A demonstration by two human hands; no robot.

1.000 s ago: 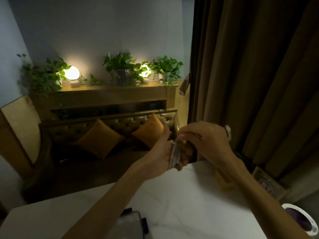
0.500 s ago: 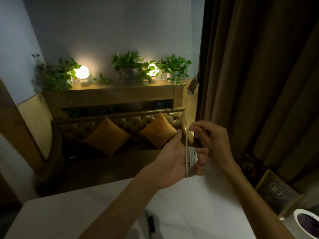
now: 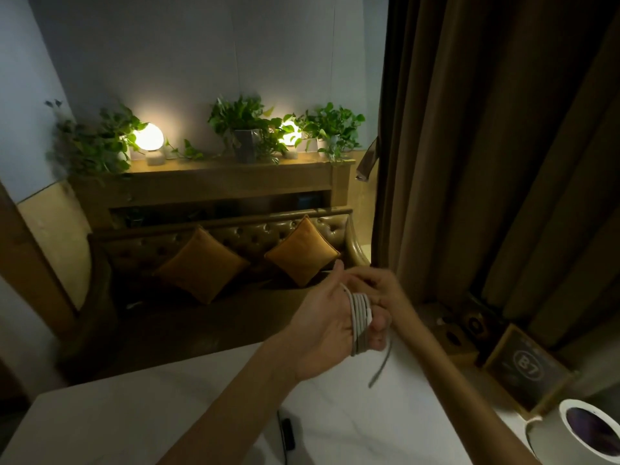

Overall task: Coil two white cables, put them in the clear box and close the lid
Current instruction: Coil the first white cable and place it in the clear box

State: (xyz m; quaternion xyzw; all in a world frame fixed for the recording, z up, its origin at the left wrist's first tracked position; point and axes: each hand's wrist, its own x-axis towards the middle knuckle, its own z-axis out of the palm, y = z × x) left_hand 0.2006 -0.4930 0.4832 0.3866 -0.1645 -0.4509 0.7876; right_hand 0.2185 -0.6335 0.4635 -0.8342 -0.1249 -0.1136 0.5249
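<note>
A white cable [image 3: 359, 317] is wound in several loops around the fingers of my left hand [image 3: 322, 325], held up over the far edge of the white table [image 3: 352, 417]. Its loose end [image 3: 380, 365] hangs down below the coil. My right hand [image 3: 379, 290] is just behind the coil, fingers bent on the cable near the top of the loops. The clear box and the second cable are not in view.
A white cup [image 3: 583, 427] stands at the table's right edge, a small framed sign [image 3: 526, 365] behind it. A dark small object [image 3: 288, 432] lies on the table near me. Beyond the table are a sofa with orange cushions [image 3: 302, 255], and brown curtains [image 3: 503, 162].
My right hand has brought the cable down around my left fingers, adding a loop. The stretch held upright before is gone; only a short loose end now hangs below.
</note>
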